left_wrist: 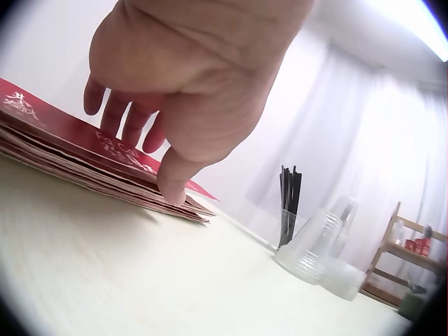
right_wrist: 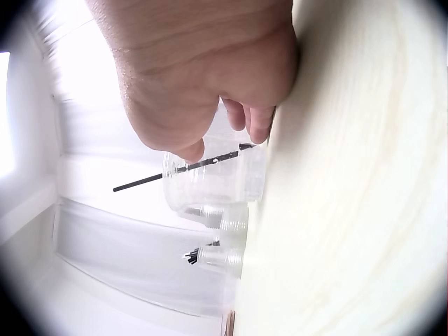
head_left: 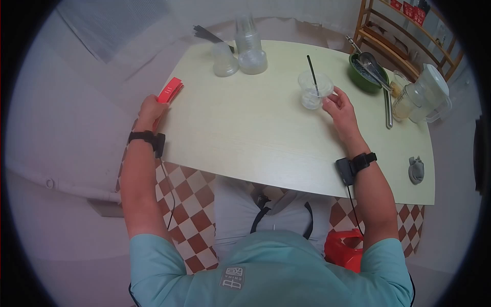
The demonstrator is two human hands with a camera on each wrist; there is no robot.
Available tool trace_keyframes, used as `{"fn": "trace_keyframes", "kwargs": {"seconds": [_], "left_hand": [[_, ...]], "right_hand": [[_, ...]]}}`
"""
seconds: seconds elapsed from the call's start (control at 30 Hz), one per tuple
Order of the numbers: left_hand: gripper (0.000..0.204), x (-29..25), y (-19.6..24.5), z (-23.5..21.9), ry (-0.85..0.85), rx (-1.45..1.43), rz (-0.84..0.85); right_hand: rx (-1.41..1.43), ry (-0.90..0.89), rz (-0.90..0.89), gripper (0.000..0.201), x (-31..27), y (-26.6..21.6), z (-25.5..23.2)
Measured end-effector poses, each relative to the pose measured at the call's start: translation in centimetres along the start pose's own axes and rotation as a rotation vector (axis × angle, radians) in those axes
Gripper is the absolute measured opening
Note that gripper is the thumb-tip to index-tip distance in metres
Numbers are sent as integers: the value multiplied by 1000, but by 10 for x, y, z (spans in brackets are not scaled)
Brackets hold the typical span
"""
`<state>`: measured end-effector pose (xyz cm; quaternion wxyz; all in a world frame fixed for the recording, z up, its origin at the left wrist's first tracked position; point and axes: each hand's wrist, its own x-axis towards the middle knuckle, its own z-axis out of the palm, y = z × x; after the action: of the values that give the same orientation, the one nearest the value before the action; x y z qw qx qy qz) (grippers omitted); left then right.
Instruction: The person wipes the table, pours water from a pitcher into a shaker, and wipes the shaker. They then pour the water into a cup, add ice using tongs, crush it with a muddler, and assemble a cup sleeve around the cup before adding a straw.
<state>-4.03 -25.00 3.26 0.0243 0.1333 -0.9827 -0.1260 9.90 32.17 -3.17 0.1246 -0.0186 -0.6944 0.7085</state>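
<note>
On the table's left edge lies a stack of flat red printed paper pieces (head_left: 171, 90), brown along their edges. My left hand (head_left: 152, 108) grips across the stack; in the left wrist view its thumb (left_wrist: 173, 183) presses at the near edge while the other fingers reach over the red top. At the right, my right hand (head_left: 341, 110) holds a clear plastic cup (head_left: 310, 98) by its side, thumb and fingers around it. A black straw (head_left: 312, 71) leans in the cup and sticks out above the rim. The cup stands on the tabletop.
Nested clear cups (head_left: 250, 56) and black straws (head_left: 207, 36) stand at the back. To the right are a green bowl (head_left: 360, 79) with a strainer, a clear pitcher (head_left: 432, 92) and a measuring cup (head_left: 404, 105). A grey cloth item (head_left: 416, 170) lies near the right edge.
</note>
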Motion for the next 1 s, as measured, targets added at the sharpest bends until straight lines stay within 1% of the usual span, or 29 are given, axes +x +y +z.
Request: {"fn": "trace_keyframes", "kwargs": {"seconds": [0.07,0.1,0.13,0.17,0.2,0.23,0.27,0.3,0.33,0.4,0.43,0.47,0.5,0.53,0.57,0.6,0.63,0.67,0.7,0.73,0.8,0.83,0.9,0.93,1.0], "left_hand": [[69,-9,10,-9,104,83,-17],[69,-13,15,-15,104,82,-14],[70,-17,20,-22,105,-139,-2],[70,-23,29,-28,101,-360,11],[70,-28,39,-32,96,-360,21],[66,-39,55,-35,88,-697,-3],[62,-52,73,-37,73,-1033,-31],[48,-74,96,-40,-22,-1353,37],[48,-80,104,-30,-36,-1352,46],[38,-86,120,-7,-501,-1889,180],[37,-100,141,5,-544,-2009,161],[35,-119,165,19,-588,-2131,138],[35,-136,185,29,-613,-2135,142],[37,-152,205,38,-671,-2195,73],[38,-165,223,45,-727,-2252,1],[38,-174,237,52,-744,-2256,6],[44,-182,251,58,-760,-2281,-34],[49,-189,261,62,-772,-2306,-75],[50,-191,270,67,-799,-2309,-102],[50,-194,277,70,-806,-2311,-100],[48,-200,288,75,-839,-2293,-107],[48,-204,292,77,-845,-2291,-106],[43,-211,297,82,-865,-2192,-120],[43,-213,297,81,-865,-2194,-121],[39,-215,296,78,-846,-2093,-77]], "right_hand": [[-1,16,9,62,0,-1,1],[-1,33,19,59,0,-1,1],[-1,38,18,59,-1,-1,1],[0,83,32,53,-1,-1,2],[1,131,45,47,-1,-1,2],[-1,146,46,47,-1,-3,1],[38,204,94,40,-1,-5,1],[78,261,140,33,-1,-8,2],[77,277,140,33,-2,-11,2],[11,322,111,23,-5,-18,1],[4,342,109,23,-6,-20,-1],[5,365,64,22,-6,-23,-3],[5,387,21,21,-6,-24,-6],[-5,404,17,21,-5,-25,-9],[24,403,-40,24,-4,-26,-12],[54,399,-97,27,-4,-26,-15],[48,408,-102,27,-5,-24,-22],[253,165,-130,31,-8,-23,-29],[454,-83,-155,36,-11,-21,-36],[450,-80,-159,36,-13,-26,-34],[400,-242,-135,29,-20,-41,-16],[399,-237,-136,29,-25,-49,-5],[65,-107,-124,28,-32,-60,10],[63,-108,-123,28,-30,-56,7],[78,-109,-50,23,-25,-47,2]]}}
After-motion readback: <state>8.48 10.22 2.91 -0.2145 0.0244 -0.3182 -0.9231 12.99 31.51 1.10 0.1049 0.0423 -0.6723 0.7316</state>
